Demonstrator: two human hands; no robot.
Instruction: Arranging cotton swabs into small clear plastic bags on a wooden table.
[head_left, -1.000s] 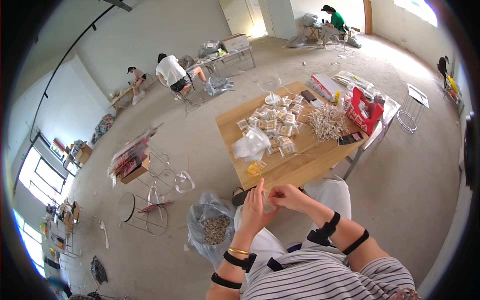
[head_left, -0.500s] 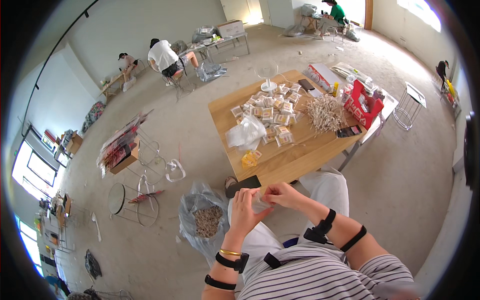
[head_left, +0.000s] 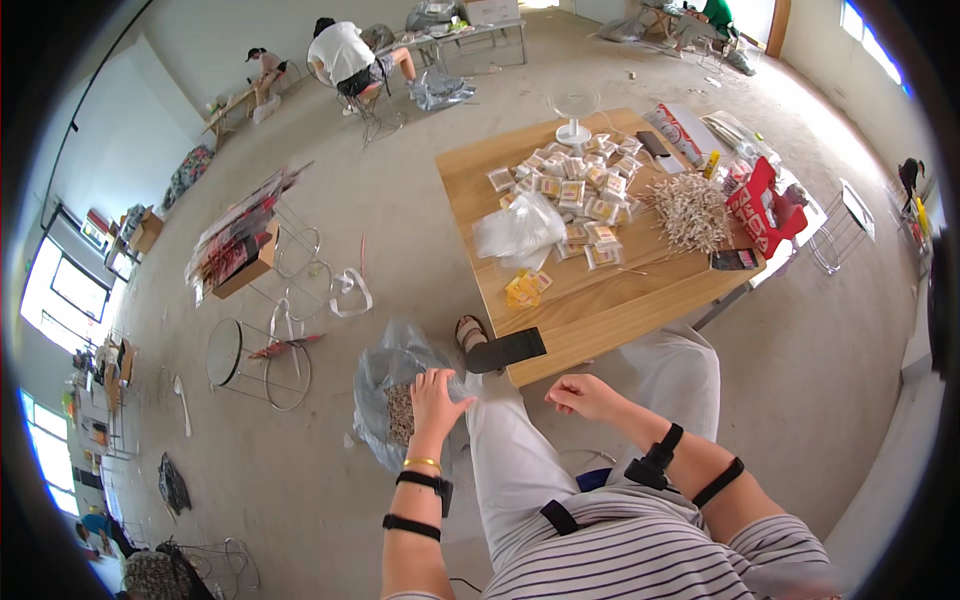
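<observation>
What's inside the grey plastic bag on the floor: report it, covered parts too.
The plastic bag holds small brownish pieces, too small to identify. The left hand hides part of it; anything beneath the top layer is covered.

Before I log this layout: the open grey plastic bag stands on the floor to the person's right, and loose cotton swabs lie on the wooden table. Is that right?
Not quite: the grey plastic bag stands on the floor to the person's left, as the head view shows. The loose cotton swabs do lie on the wooden table.
</observation>
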